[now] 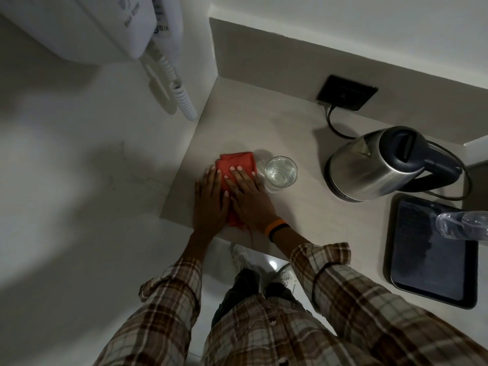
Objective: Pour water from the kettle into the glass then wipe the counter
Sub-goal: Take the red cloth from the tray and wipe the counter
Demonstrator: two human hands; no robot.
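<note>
A folded red cloth (236, 162) lies flat on the beige counter (298, 220) near its left edge. My left hand (210, 202) and my right hand (248, 196) both press flat on the cloth, fingers stretched out and side by side. Most of the cloth is hidden under them. A clear glass (280, 174) with water in it stands upright just right of the cloth, close to my right fingers. The steel kettle (380, 165) with a dark lid and handle sits on its base further right.
A dark tray (433, 281) lies at the right with a clear plastic bottle (462, 224) over its far corner. The kettle cord runs to a black socket (347, 92) on the back wall. A white wall-mounted hairdryer (105, 25) with coiled cord hangs at the left.
</note>
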